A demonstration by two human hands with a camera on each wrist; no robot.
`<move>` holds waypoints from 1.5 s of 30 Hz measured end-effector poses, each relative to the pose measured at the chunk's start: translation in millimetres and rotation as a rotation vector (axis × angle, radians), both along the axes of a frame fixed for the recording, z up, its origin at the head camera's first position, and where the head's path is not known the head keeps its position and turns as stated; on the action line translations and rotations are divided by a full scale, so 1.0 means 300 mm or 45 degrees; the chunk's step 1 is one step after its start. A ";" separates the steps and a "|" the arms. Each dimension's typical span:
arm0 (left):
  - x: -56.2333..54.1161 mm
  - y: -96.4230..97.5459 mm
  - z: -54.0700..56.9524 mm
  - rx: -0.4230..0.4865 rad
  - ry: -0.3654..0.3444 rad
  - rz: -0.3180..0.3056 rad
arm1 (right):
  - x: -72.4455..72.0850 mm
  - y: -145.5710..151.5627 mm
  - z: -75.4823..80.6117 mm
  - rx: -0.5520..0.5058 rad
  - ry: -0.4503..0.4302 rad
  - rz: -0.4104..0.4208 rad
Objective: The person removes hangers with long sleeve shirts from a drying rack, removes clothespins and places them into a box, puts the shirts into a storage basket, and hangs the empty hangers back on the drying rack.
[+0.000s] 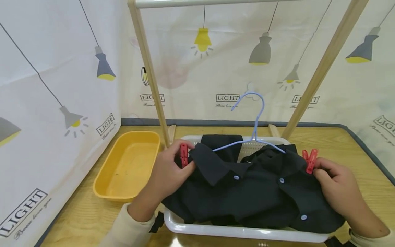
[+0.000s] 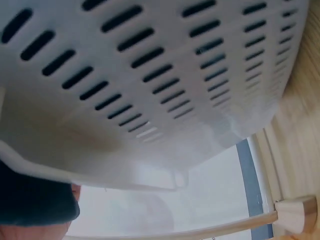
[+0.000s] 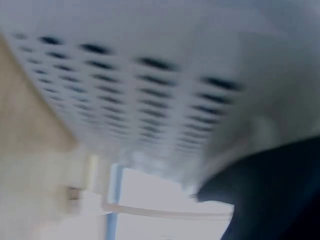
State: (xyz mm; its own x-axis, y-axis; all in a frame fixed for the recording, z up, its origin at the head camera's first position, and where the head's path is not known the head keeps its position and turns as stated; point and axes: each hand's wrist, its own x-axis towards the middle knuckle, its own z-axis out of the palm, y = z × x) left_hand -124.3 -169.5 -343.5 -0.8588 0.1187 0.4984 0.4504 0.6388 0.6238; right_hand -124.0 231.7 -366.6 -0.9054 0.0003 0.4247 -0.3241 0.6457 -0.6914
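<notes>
A black collared shirt [image 1: 259,202] with pale blue buttons lies bunched over a white slotted basket [image 1: 247,232]. A blue wire hanger [image 1: 256,118] comes out of its neck, hook upward. My left hand [image 1: 165,175] grips the shirt's left shoulder beside the collar; a red clothespin [image 1: 184,155] shows between thumb and index finger. On the other side, my right hand [image 1: 337,183] pinches the shirt at the shoulder, fingertips right against a second red clothespin [image 1: 311,161]. Both wrist views mostly show the basket's slotted side [image 2: 165,85], with dark cloth [image 3: 270,190] at the edge.
A yellow plastic tub [image 1: 129,164] stands left of the basket on the wooden table [image 1: 348,144]. Behind rises a rack with wooden posts [image 1: 324,65] and a pale top bar [image 1: 216,3]. Lamp-printed sheets [image 1: 61,68] form the walls at the back and sides.
</notes>
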 end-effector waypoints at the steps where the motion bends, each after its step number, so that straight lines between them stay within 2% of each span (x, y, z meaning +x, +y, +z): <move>1: 0.001 -0.001 -0.001 -0.014 -0.015 -0.006 | -0.002 -0.007 -0.013 -0.017 0.016 -0.013; 5: 0.005 -0.017 0.002 -0.001 -0.076 -0.036 | -0.004 -0.035 -0.059 -0.035 0.111 -0.067; 9: 0.001 -0.051 0.019 0.144 -0.110 -0.028 | -0.005 -0.052 -0.082 -0.085 0.178 -0.075; 12: -0.014 -0.087 0.048 0.244 -0.135 0.013 | -0.002 -0.056 -0.087 -0.083 0.183 -0.089; 15: -0.042 -0.123 0.091 0.235 -0.187 0.058 | 0.000 -0.054 -0.086 -0.046 0.173 -0.105; 18: -0.086 -0.149 0.133 0.114 -0.180 0.077 | 0.003 -0.049 -0.088 -0.026 0.157 -0.099; 22: -0.150 -0.159 0.183 -0.052 -0.038 0.074 | 0.005 -0.043 -0.093 0.001 0.136 -0.078; 25: -0.201 -0.146 0.210 -0.184 0.006 0.038 | 0.003 -0.040 -0.095 0.026 0.137 -0.069; 27: -0.239 -0.133 0.211 -0.309 -0.009 -0.016 | 0.000 -0.040 -0.095 0.032 0.140 -0.065; 31: -0.301 -0.095 0.181 -0.663 -0.049 -0.148 | -0.004 -0.041 -0.094 0.062 0.111 -0.045; 33: -0.322 -0.072 0.161 -0.813 -0.105 -0.220 | -0.004 -0.039 -0.093 0.084 0.089 -0.032; 35: -0.341 -0.047 0.144 -0.926 -0.199 -0.277 | -0.006 -0.038 -0.093 0.093 0.077 -0.022; 39: -0.373 -0.002 0.117 -1.021 -0.441 -0.356 | -0.009 -0.036 -0.094 0.093 0.066 -0.013; 42: -0.391 0.019 0.099 -1.090 -0.580 -0.370 | -0.012 -0.036 -0.094 0.115 0.057 -0.001; 45: -0.408 0.039 0.089 -1.149 -0.657 -0.338 | -0.011 -0.032 -0.089 0.134 0.053 0.010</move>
State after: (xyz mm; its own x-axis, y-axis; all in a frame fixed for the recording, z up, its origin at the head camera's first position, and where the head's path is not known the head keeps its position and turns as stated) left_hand -246.8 -157.7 -316.8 -0.8330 0.4757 -0.2825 0.4597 0.8792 0.1250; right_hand -127.3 222.0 -393.2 -0.8868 -0.0529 0.4591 -0.3562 0.7114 -0.6059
